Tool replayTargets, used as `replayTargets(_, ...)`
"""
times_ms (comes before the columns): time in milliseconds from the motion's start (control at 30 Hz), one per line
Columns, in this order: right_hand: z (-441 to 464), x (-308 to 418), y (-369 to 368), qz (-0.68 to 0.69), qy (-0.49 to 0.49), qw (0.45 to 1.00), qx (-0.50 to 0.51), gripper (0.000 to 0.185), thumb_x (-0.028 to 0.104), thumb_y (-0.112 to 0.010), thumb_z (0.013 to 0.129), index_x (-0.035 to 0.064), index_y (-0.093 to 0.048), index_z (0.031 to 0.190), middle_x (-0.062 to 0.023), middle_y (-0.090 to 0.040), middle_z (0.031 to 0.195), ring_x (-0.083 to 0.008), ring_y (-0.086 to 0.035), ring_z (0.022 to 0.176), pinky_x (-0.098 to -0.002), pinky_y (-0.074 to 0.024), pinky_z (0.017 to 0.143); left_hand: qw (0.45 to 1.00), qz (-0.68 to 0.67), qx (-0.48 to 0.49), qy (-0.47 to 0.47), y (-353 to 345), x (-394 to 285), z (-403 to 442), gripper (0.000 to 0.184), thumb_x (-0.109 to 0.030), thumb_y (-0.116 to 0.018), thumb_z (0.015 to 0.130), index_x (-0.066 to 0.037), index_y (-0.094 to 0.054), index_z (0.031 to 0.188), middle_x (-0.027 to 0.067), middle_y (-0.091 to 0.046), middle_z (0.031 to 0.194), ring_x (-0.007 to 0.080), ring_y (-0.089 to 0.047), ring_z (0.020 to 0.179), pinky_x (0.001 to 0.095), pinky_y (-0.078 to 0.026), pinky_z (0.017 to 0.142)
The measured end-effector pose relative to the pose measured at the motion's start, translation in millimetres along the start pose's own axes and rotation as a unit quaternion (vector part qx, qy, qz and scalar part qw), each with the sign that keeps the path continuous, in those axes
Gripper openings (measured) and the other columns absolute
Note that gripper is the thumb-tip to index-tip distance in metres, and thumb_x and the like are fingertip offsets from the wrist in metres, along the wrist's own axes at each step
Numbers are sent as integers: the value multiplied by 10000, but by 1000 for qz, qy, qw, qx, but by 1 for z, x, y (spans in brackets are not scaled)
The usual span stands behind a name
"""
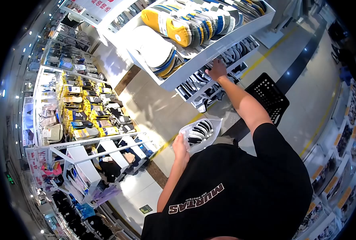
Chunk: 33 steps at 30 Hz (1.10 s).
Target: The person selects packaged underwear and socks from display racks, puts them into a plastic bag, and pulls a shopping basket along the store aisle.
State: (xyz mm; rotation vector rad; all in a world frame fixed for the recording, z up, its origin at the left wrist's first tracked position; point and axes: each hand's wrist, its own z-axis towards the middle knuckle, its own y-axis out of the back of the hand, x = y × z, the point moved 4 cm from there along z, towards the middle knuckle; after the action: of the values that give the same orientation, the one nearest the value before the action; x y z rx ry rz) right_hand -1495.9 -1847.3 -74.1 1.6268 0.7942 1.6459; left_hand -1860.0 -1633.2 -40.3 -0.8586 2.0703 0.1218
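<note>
My left hand (180, 151) is closed on the edge of a clear plastic bag (215, 125), held in front of my body. Inside the bag lies a row of black, white and grey socks (201, 132). My right hand (216, 70) reaches to the lower tier of a white display stand, at the row of black, grey and white socks (234, 52). Its thumb and fingers look apart at the socks, with the fingertips partly hidden among them. On the upper tray (204, 56) are yellow, blue, grey and white socks (190, 28).
A black perforated plastic stool or crate (268, 94) stands on the floor beneath my right arm. To the left are racks of packaged socks (80, 104) and a white-framed stand (92, 176). Shelves with orange labels (332, 182) line the right side.
</note>
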Motion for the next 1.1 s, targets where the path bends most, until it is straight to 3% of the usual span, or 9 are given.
replayTargets(100, 20, -23, -23, 102, 33, 994, -26, 746, 385, -790, 760, 33, -506, 1354, -239, -585, 1306, -403, -592, 1173, -472, -482, 987, 1000, 12, -4, -9, 2, -2, -1, 314, -220, -499, 1050, 24, -632, 1196, 87, -670, 1103, 170, -631, 992, 308, -503, 861)
replayTargets(200, 14, -5, 33, 149, 27, 987, -52, 688, 408, -792, 748, 11, -592, 1274, -246, -683, 1127, -415, -643, 1089, -446, -498, 954, 1000, 1, -13, -10, 0, -8, -2, 302, -216, -505, 1049, 24, -640, 1171, 79, -671, 1087, 160, -627, 975, 303, -502, 839)
replayTargets(267, 5, -13, 53, 183, 62, 974, -116, 638, 300, -824, 735, -15, -609, 1245, -262, -686, 1126, -376, -670, 1060, -418, -512, 920, 1000, 9, -19, -12, 3, -9, 4, 299, -217, -508, 1050, 28, -647, 1150, 75, -672, 1076, 149, -619, 959, 299, -495, 825)
replayTargets(367, -46, -2, 121, 304, -34, 952, 14, 519, 247, -827, 752, -52, -660, 1142, -114, -725, 960, -202, -670, 834, -337, -528, 766, 999, 27, -18, -30, 3, -14, 2, 288, -234, -515, 1053, 6, -668, 1106, 15, -642, 893, 89, -565, 760, 261, -451, 652)
replayTargets(467, -99, -7, 168, 344, -18, 925, 160, 409, 184, -791, 796, -25, -673, 1128, -71, -692, 1043, -145, -630, 965, -287, -482, 878, 999, 25, 15, -17, 0, -18, 0, 282, -264, -511, 1056, -35, -666, 1112, -51, -532, 717, 33, -408, 563, 221, -295, 483)
replayTargets(533, -125, -24, 177, 376, -29, 896, 234, 419, 83, -784, 767, -14, -673, 1158, -54, -696, 1046, -143, -629, 979, -287, -481, 911, 999, 31, -1, -29, -2, -17, 3, 300, -293, -519, 1054, -41, -679, 1078, -75, -478, 676, 27, -362, 538, 225, -264, 471)
replayTargets(700, -172, 11, 174, 280, 24, 857, 431, 492, 105, -793, 701, -7, -655, 1159, -63, -683, 1048, -154, -621, 993, -308, -483, 916, 998, 52, -8, -21, -11, -13, 13, 308, -308, -524, 1051, -48, -689, 1063, -85, -444, 652, 26, -339, 523, 225, -252, 464)
replayTargets(833, -181, 39, 123, 131, 200, 858, 455, 496, 165, -788, 683, -7, -648, 1127, -137, -704, 1024, -227, -664, 944, -322, -502, 854, 998, 67, -5, -15, -21, -17, 16, 306, -298, -527, 1051, -41, -693, 1071, -79, -462, 664, 27, -353, 539, 227, -263, 474)
replayTargets(1100, -208, 70, 28, 57, 196, 839, 505, 594, 307, -825, 634, 28, -683, 1138, -190, -721, 932, -320, -691, 832, -401, -543, 774, 990, 108, -13, -86, -21, -1, 17, 313, -264, -525, 1053, -3, -698, 1064, -56, -559, 767, 41, -395, 645, 240, -322, 564)
